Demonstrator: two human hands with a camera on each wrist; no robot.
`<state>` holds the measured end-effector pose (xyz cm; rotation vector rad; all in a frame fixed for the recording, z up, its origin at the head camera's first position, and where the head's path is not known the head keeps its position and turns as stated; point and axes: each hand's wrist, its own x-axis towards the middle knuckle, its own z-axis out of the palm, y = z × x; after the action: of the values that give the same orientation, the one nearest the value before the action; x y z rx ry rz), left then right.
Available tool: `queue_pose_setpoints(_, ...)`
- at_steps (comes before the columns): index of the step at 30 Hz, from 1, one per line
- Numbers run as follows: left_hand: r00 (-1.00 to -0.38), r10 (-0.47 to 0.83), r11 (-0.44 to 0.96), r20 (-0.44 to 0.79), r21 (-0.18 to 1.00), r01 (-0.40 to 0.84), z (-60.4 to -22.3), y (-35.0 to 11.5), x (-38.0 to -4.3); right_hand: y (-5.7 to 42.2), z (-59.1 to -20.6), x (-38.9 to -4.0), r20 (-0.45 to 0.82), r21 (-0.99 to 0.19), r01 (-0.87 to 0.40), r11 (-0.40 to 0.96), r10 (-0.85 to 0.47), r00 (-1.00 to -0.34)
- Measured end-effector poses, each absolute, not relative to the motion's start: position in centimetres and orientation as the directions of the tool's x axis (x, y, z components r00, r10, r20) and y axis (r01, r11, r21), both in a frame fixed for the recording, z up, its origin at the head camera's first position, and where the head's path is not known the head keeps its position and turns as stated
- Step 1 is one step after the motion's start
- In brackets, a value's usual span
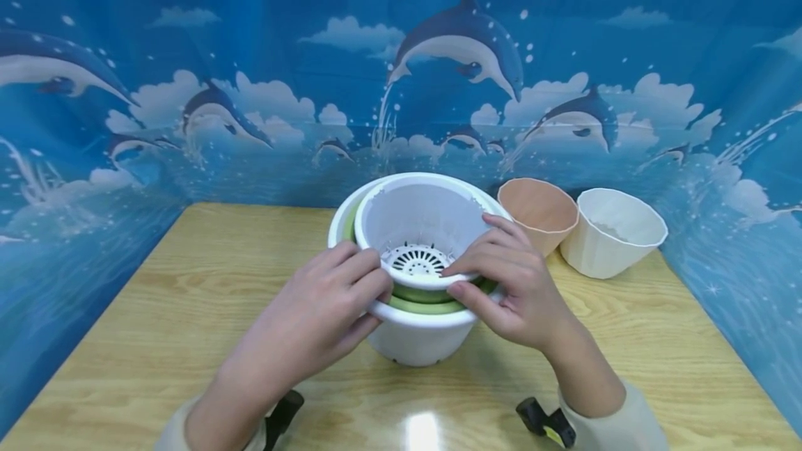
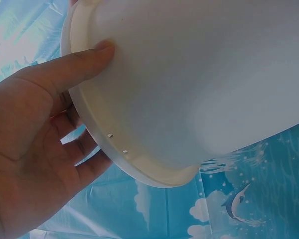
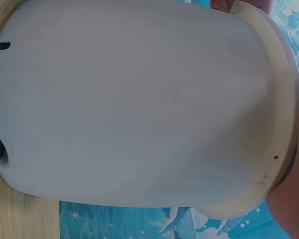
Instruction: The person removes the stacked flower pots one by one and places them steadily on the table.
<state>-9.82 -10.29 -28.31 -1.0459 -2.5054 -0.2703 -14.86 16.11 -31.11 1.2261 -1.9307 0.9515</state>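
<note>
A large white flowerpot [image 1: 418, 343] stands upright on the table, with green pots [image 1: 427, 307] nested inside it. Innermost sits a smaller white flowerpot [image 1: 420, 214] with a slotted bottom, tilted a little. My left hand [image 1: 338, 294] grips the large pot's rim at the near left; in the left wrist view its thumb [image 2: 89, 62] presses on the outer wall and the fingers go over the rim. My right hand [image 1: 510, 284] pinches the small pot's rim at the near right, fingers inside and thumb below the rim. In the right wrist view the large pot's wall [image 3: 139, 99] hides most of that hand.
A terracotta-coloured pot [image 1: 540, 204] and a cream faceted pot [image 1: 617, 221] stand side by side at the back right, close to the nested pots. A blue dolphin-print curtain [image 1: 301, 33] surrounds the wooden table [image 1: 188, 298] at the back and sides.
</note>
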Motion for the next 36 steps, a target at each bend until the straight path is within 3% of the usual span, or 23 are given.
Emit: queue_pose_setpoints(36, -0.641, 0.634, 0.703, 0.433, 0.023, 0.711, -28.30, -10.29, -9.75, 15.97, -30.94, -14.69, 0.819, -0.235, -0.927, 0.292, -0.455, -0.351)
